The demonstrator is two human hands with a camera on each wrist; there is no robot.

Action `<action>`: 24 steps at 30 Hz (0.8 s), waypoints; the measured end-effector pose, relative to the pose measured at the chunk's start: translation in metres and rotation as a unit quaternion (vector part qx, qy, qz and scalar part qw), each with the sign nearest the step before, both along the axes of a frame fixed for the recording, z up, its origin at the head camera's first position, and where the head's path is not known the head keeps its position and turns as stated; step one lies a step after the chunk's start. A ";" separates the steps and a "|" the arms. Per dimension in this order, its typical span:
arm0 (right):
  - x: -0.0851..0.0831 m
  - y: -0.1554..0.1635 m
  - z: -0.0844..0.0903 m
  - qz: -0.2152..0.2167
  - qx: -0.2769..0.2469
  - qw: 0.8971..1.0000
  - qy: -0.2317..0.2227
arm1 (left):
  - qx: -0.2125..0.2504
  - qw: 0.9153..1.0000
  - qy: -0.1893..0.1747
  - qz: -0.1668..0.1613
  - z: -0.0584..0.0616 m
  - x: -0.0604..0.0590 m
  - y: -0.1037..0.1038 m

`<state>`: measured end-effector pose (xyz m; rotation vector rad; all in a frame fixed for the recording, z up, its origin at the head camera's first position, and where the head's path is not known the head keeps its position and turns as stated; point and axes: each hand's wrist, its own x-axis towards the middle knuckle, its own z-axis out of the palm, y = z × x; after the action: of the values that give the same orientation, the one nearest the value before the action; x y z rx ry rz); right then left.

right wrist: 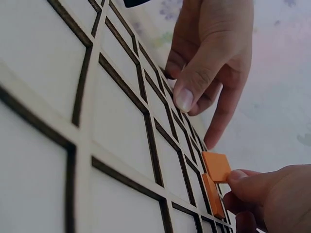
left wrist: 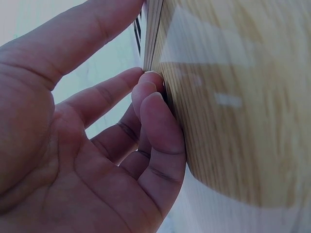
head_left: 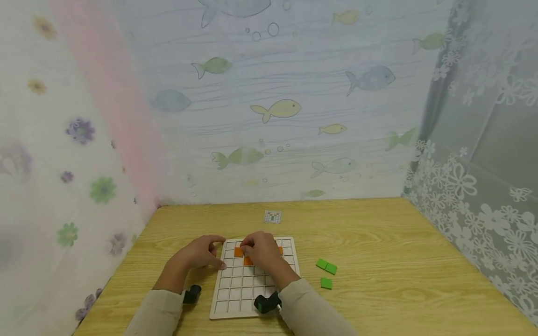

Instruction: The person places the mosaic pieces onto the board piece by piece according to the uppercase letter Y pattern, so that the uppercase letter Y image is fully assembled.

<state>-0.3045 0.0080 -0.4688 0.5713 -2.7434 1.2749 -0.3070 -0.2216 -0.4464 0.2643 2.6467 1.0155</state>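
Your right hand is over the upper part of the gridded board, thumb and fingertips together on one corner of an orange tile – it sits tilted above the grid, beside a second orange tile. Another piece of orange shows just past your knuckles. Your left hand rests at the board's left edge, thumb and index finger spread apart – both near the rim. On the tabletop, three green tiles lie to the right; a small patterned card lies beyond the board.
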 end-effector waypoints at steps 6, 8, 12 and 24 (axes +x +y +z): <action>0.000 -0.001 0.001 -0.005 0.009 1.000 -0.011 | -0.002 1.000 0.003 -0.007 0.000 -0.001 -0.001; 0.000 0.000 0.001 -0.007 0.013 1.000 -0.015 | -0.005 1.000 0.004 -0.008 -0.001 -0.001 -0.001; 0.001 -0.001 0.000 -0.006 0.023 1.000 -0.018 | -0.008 1.000 0.003 -0.006 -0.003 -0.001 -0.001; 0.001 -0.002 0.001 -0.004 0.038 0.999 -0.015 | -0.001 1.000 0.009 0.002 -0.004 -0.002 -0.001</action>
<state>-0.3032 0.0058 -0.4683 0.5494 -2.8273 1.1914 -0.3090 -0.2224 -0.4507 0.2685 2.6648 1.0149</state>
